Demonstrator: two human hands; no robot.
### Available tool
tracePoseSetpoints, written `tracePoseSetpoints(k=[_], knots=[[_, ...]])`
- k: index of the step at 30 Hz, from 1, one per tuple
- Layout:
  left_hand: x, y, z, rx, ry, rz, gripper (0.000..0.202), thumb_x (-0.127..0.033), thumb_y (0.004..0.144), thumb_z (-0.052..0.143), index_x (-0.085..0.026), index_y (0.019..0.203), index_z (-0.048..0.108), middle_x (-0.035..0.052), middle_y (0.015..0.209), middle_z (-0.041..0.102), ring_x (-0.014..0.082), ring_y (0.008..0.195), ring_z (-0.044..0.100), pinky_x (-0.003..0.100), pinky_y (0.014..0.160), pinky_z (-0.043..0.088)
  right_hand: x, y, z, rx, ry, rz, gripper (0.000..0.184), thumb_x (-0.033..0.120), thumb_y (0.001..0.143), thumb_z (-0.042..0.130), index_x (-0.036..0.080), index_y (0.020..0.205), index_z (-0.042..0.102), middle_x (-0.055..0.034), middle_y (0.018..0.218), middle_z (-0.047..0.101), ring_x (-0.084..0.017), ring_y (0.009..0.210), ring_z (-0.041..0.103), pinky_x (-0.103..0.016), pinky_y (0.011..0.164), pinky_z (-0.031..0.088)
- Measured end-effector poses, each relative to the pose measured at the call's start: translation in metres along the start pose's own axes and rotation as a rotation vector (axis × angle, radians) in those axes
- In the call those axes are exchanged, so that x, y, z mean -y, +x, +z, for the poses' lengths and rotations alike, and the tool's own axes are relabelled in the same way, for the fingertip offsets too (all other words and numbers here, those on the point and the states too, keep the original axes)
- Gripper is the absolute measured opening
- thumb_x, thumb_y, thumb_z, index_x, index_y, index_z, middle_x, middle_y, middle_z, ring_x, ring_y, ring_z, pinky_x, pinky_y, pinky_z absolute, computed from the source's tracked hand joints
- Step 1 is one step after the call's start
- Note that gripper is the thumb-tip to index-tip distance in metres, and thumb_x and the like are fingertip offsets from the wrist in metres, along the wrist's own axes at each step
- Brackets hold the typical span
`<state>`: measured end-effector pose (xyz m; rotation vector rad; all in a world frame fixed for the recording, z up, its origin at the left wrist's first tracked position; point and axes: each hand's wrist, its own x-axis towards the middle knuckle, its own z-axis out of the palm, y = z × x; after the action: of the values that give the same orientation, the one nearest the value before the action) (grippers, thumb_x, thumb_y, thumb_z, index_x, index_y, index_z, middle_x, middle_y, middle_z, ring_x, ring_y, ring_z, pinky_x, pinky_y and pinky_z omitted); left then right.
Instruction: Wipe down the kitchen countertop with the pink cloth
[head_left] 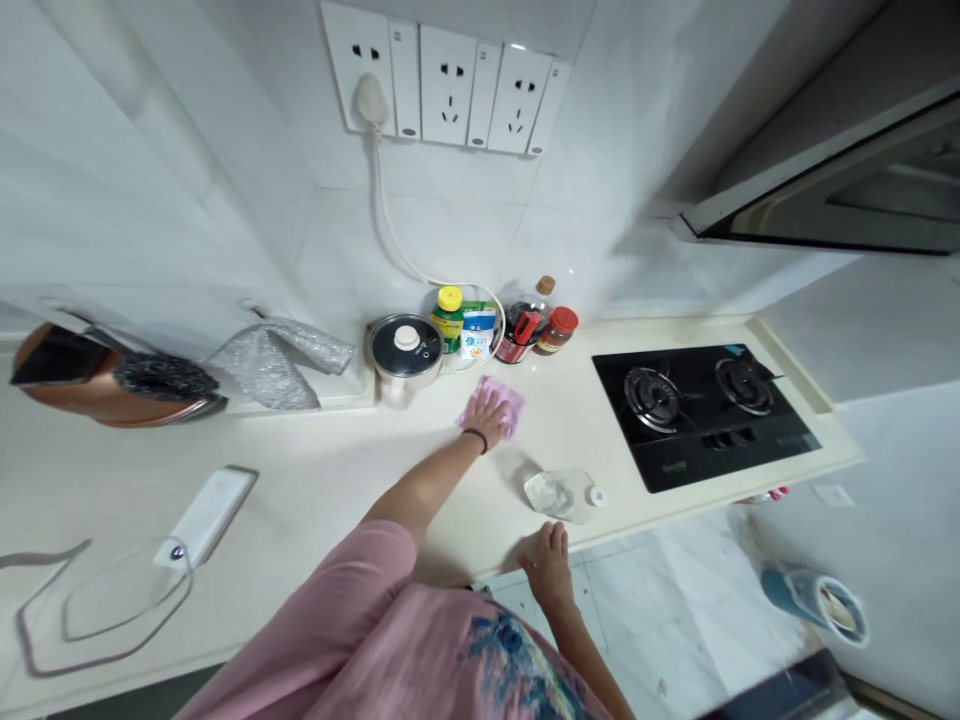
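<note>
My left hand point(486, 418) presses down on a pink cloth point(513, 402) on the counter, its curved fingers over the bunched fabric. A dark band circles that wrist. At the counter's front edge rests my right hand point(551, 568), fingers stretched out and holding nothing. Just beyond it lies a clear bottle with a white cap point(561, 496), on its side and apart from both hands. Behind the cloth, a small pot with a glass lid point(406, 362) stands against the wall.
A yellow-capped green bottle point(448, 322), a white packet point(478, 333) and sauce jars point(556, 330) line the wall. A white cord point(391, 220) hangs down among them. Right is a black gas stove point(701, 415); left, a white device point(208, 515) and a copper-coloured pan point(112, 405).
</note>
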<state>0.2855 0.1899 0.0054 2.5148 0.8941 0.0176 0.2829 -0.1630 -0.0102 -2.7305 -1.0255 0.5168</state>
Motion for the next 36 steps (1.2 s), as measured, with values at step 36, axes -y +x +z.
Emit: tracePoseSetpoints(k=[36], knots=[[0.189,-0.233,-0.084,-0.005,0.175,-0.565,0.072,-0.050,0.107,0.034,-0.020,0.171,0.026,0.0152,0.179,0.006,0.0387,0.164,-0.001,0.064,0.130,0.010,0.015,0.013,-0.012,-0.003,0.118,0.050,0.081,0.026,0.074,0.079,0.007,0.147,0.049,-0.0318,0.165,0.031,-0.045,0.157,0.023,-0.060,0.120,0.036]])
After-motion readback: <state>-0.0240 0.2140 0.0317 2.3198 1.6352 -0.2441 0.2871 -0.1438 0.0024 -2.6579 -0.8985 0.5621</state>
